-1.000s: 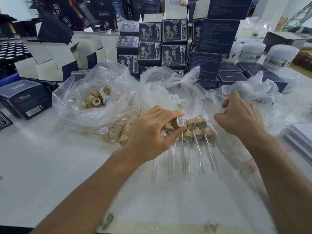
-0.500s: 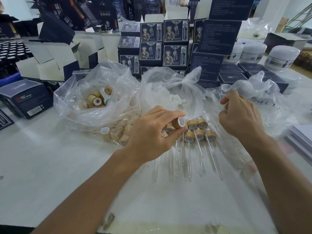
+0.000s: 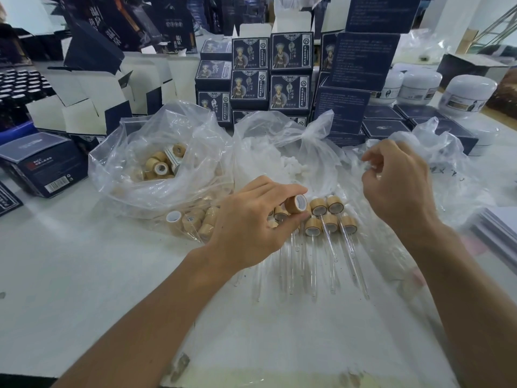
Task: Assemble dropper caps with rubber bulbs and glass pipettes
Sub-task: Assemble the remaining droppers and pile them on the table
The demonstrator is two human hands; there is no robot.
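From the head view, your left hand (image 3: 251,228) pinches one wooden dropper cap (image 3: 296,204) between thumb and fingers, its white-lined opening turned to the right, just above the row of finished droppers (image 3: 330,217) lying on the worktop (image 3: 70,261). Your right hand (image 3: 400,189) hovers over the clear bag on the right (image 3: 447,163), fingers curled together as if pinching something small and white; whether they actually hold a bulb or only plastic cannot be told. The middle bag (image 3: 279,152) holds white rubber bulbs (image 3: 293,166); the left bag (image 3: 156,163) holds loose caps. The cap is likely light and stiff, so grip its sides and keep the opening clear. The bulbs should be soft and squashy; take one by its body. The glass pipettes (image 3: 313,264) look thin, smooth and breakable, so hold them near the top, gently.
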